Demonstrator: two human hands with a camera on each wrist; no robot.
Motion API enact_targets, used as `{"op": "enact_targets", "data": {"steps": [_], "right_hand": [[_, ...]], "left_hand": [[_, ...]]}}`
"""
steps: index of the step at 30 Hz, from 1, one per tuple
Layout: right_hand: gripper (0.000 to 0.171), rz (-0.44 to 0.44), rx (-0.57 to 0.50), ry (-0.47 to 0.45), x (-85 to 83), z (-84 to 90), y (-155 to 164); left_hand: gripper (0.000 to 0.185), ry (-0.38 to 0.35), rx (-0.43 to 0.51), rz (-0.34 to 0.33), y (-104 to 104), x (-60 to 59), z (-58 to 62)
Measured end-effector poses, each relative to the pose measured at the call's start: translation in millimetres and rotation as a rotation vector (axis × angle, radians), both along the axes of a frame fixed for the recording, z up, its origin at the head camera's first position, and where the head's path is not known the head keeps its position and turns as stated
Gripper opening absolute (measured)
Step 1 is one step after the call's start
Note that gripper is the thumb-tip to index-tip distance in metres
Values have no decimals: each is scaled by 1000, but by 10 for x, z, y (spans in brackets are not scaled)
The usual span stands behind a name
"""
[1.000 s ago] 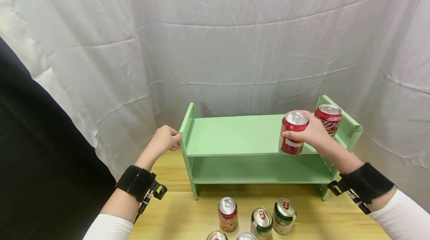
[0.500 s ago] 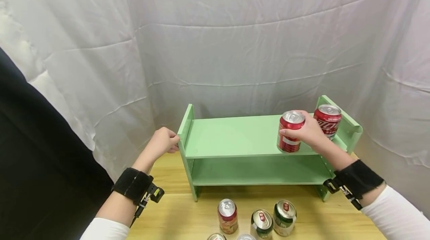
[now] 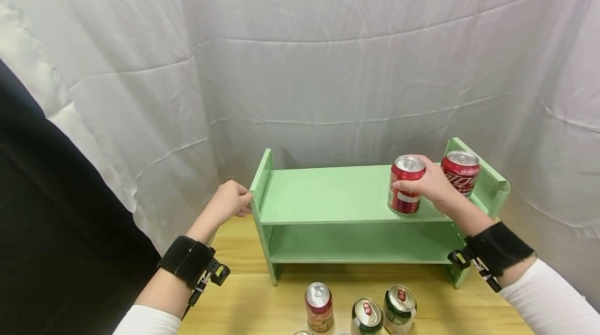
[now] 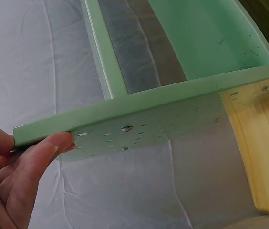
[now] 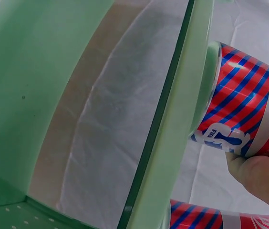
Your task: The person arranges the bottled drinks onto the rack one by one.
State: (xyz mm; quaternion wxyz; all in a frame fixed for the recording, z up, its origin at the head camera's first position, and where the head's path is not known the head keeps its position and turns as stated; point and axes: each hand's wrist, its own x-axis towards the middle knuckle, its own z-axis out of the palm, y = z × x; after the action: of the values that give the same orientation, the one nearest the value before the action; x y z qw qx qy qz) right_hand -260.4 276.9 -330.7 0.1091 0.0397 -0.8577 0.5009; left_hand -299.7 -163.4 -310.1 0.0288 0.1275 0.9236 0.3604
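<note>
My left hand (image 3: 228,200) pinches the front edge of the left side panel of a green two-tier shelf (image 3: 319,194). In the left wrist view, thumb and fingers of that hand (image 4: 25,176) clasp the panel's end. My right hand (image 3: 428,183) grips a red soda can (image 3: 404,174) upright at the upper tier's front, right of its middle. The right wrist view shows the can's striped lower part (image 5: 242,95), its base at the shelf board. A second red can (image 3: 461,171) stands to its right, near the right side panel, partly hidden by my right hand.
On the wooden table (image 3: 244,293) before the shelf stand a red-topped can (image 3: 319,308) and two green-and-white cans (image 3: 367,317), with other can tops cut off at the frame's bottom. A pale curtain (image 3: 328,90) hangs behind; black cloth (image 3: 56,231) is at left.
Over the first half second my right hand brought the red can slightly left and down onto the upper tier; since then it has barely moved. My left hand keeps its hold on the panel.
</note>
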Motion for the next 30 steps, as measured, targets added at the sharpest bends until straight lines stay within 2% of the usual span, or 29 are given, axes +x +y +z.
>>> {"op": "enact_targets", "data": {"steps": [14,20,30], "right_hand": [[71,67,-53,19,-67,-16,61],[70,111,-59,10,-91,-2,96],[71,138,-44,-1,-129,-16,132]], "left_hand": [[27,-18,18,-4,34,-21,5],[28,-14,12,1,30,-29,3],[28,-8,22,-3,32,-38,-3]]}}
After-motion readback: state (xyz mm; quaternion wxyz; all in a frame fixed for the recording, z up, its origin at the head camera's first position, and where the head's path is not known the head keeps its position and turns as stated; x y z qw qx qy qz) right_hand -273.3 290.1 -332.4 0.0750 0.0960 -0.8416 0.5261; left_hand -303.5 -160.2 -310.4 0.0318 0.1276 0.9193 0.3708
